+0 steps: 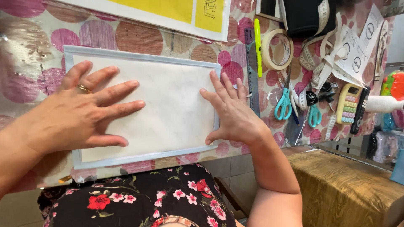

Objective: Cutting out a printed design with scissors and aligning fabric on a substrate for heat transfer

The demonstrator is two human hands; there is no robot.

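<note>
While 2 hands lie flat, left hand (80, 115) | right hand (231, 111) | white sheet (172, 109) lengthwise left-right

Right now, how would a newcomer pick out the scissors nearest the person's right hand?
Start at the white sheet under both hands on the dotted table. Go right past the right hand and the grey ruler. The scissors lie below the tape roll; their teal handles are larger than the second teal pair's farther right.
</note>
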